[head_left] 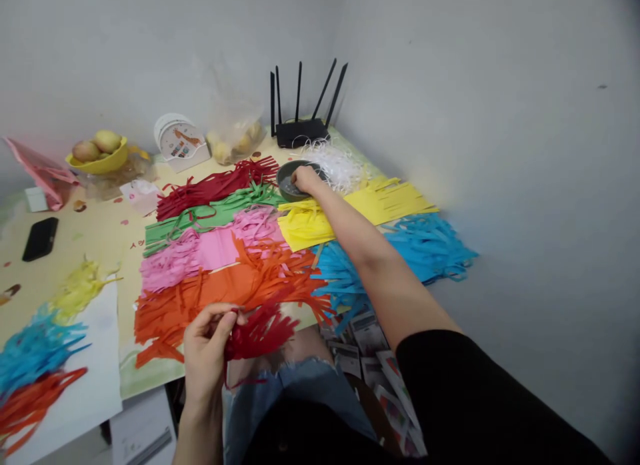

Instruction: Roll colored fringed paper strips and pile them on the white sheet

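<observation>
My left hand (pixel 213 335) pinches one end of a dark red fringed bundle (pixel 265 330), which hangs over my lap at the table's front edge. My right hand (pixel 306 179) reaches into a dark bowl (pixel 287 185); its fingertips are down inside, and what they touch is too small to make out. Around the bowl lie white strands (pixel 340 166) and a yellow fringed sheet (pixel 367 206). Blue fringed paper (pixel 425 245) passes under my right forearm. Orange (pixel 225 288), pink (pixel 217 247), green (pixel 200 218) and dark red fringed sheets (pixel 215 187) lie in rows between my hands.
A black router (pixel 301 133) with upright antennas stands at the back, beside a plastic bag (pixel 235 141) of fruit. Further left are a yellow fruit bowl (pixel 103 159), a phone (pixel 41 239) and finished-looking yellow, blue and orange tassels (pixel 40 348) on a white sheet (pixel 103 358).
</observation>
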`<state>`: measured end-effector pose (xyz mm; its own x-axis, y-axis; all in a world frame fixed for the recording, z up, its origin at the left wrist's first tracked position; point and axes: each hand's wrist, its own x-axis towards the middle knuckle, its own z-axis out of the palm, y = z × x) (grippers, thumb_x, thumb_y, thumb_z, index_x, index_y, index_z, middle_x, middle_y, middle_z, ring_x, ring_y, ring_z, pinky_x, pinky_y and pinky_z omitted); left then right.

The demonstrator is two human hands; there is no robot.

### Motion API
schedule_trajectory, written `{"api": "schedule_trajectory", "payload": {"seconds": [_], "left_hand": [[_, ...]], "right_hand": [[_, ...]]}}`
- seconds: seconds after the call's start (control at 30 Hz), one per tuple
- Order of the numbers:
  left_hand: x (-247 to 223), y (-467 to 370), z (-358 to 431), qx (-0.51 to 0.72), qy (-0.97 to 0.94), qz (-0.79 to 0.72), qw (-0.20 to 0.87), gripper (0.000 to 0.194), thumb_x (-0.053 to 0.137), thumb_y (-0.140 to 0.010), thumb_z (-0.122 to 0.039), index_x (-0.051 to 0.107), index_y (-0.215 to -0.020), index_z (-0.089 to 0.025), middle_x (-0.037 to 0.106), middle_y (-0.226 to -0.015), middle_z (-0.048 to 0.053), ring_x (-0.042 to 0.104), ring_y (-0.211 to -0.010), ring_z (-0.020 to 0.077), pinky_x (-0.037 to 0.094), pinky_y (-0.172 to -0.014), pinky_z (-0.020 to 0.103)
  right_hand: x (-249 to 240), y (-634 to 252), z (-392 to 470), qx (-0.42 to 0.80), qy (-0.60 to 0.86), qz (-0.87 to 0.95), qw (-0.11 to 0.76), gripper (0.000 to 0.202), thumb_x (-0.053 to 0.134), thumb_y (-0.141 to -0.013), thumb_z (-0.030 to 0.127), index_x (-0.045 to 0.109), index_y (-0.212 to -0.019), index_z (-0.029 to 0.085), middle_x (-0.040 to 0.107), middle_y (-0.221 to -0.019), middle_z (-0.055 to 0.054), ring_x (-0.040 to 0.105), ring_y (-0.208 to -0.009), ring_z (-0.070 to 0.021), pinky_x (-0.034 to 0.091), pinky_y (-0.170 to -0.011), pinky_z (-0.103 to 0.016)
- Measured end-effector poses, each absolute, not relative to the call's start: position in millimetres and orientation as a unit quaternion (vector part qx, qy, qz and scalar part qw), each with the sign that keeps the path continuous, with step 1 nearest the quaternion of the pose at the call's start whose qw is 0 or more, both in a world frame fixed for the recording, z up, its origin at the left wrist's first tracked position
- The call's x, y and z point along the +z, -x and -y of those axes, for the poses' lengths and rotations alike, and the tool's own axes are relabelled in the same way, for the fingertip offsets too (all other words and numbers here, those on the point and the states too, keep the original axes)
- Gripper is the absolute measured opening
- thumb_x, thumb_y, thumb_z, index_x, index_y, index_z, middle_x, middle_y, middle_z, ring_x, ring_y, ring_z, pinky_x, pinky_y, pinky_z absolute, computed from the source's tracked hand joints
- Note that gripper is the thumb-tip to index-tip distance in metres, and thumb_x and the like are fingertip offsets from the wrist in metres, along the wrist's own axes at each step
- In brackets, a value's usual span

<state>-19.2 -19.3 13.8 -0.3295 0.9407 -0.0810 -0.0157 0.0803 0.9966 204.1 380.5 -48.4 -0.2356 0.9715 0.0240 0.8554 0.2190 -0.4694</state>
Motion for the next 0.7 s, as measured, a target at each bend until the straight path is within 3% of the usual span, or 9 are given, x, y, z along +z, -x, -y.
{"api": "schedule_trajectory", "payload": {"seconds": [0.17, 0.27, 0.33, 0.43, 0.53, 0.7], "left_hand": [[10.4, 16.9, 19.2, 0.567, -0.375, -0.599, 0.424, 0.021, 0.08, -0.078, -0.039, 0.076, -0.086, -0.02, 0.075, -0.075, 0.004, 0.07, -0.072, 0.015, 0.056, -0.069, 0.023], [6.7, 21.5, 20.7, 0.592, -0.368, -0.605, 0.384, 0.026, 0.082, -0.074, -0.042, 0.077, -0.086, -0.018, 0.076, -0.076, 0.004, 0.071, -0.072, 0.0157, 0.056, -0.068, 0.023], [7.5, 25.0, 20.2, 0.609, -0.375, -0.612, 0.339, 0.025, 0.082, -0.074, -0.04, 0.077, -0.085, -0.018, 0.076, -0.08, 0.005, 0.072, -0.076, 0.0159, 0.057, -0.072, 0.023], [17.6, 23.8, 17.6, 0.626, -0.405, -0.608, 0.272, 0.02, 0.081, -0.076, -0.035, 0.077, -0.087, -0.018, 0.077, -0.086, 0.005, 0.072, -0.081, 0.0163, 0.058, -0.078, 0.025], [33.3, 13.8, 17.3, 0.645, -0.435, -0.584, 0.233, 0.018, 0.079, -0.079, -0.032, 0.077, -0.09, -0.018, 0.076, -0.086, 0.004, 0.073, -0.081, 0.0162, 0.058, -0.078, 0.026], [48.8, -1.6, 30.6, 0.663, -0.471, -0.54, 0.215, 0.01, 0.077, -0.082, -0.026, 0.077, -0.088, -0.019, 0.076, -0.086, 0.003, 0.072, -0.081, 0.0139, 0.057, -0.078, 0.023]], "right_hand": [[-29.2, -219.9, -365.1, 0.192, 0.596, 0.739, 0.248, 0.035, 0.053, -0.087, 0.004, 0.075, -0.115, 0.004, 0.071, -0.122, -0.021, 0.064, -0.119, -0.0283, 0.041, -0.111, -0.039], [-11.1, -213.9, -341.8, 0.206, 0.577, 0.728, 0.309, 0.033, 0.055, -0.087, 0.009, 0.073, -0.115, 0.006, 0.072, -0.121, -0.017, 0.067, -0.113, -0.0239, 0.048, -0.106, -0.036], [1.2, -200.8, -309.8, 0.268, 0.519, 0.72, 0.374, 0.028, 0.061, -0.086, 0.013, 0.073, -0.11, 0.01, 0.075, -0.115, -0.013, 0.07, -0.106, -0.021, 0.053, -0.1, -0.034], [17.3, -175.2, -232.3, 0.472, 0.311, 0.666, 0.487, 0.026, 0.075, -0.078, 0.023, 0.071, -0.103, 0.016, 0.077, -0.1, -0.006, 0.072, -0.096, -0.0199, 0.057, -0.094, -0.036], [32.4, -157.0, -142.2, 0.571, 0.208, 0.64, 0.471, 0.023, 0.081, -0.076, 0.032, 0.072, -0.093, 0.018, 0.077, -0.092, -0.004, 0.072, -0.087, -0.0169, 0.06, -0.084, -0.032], [47.7, -145.9, -53.8, 0.607, 0.18, 0.633, 0.445, 0.022, 0.08, -0.079, 0.038, 0.076, -0.09, 0.019, 0.076, -0.09, -0.004, 0.072, -0.083, -0.0156, 0.06, -0.081, -0.03]]}}
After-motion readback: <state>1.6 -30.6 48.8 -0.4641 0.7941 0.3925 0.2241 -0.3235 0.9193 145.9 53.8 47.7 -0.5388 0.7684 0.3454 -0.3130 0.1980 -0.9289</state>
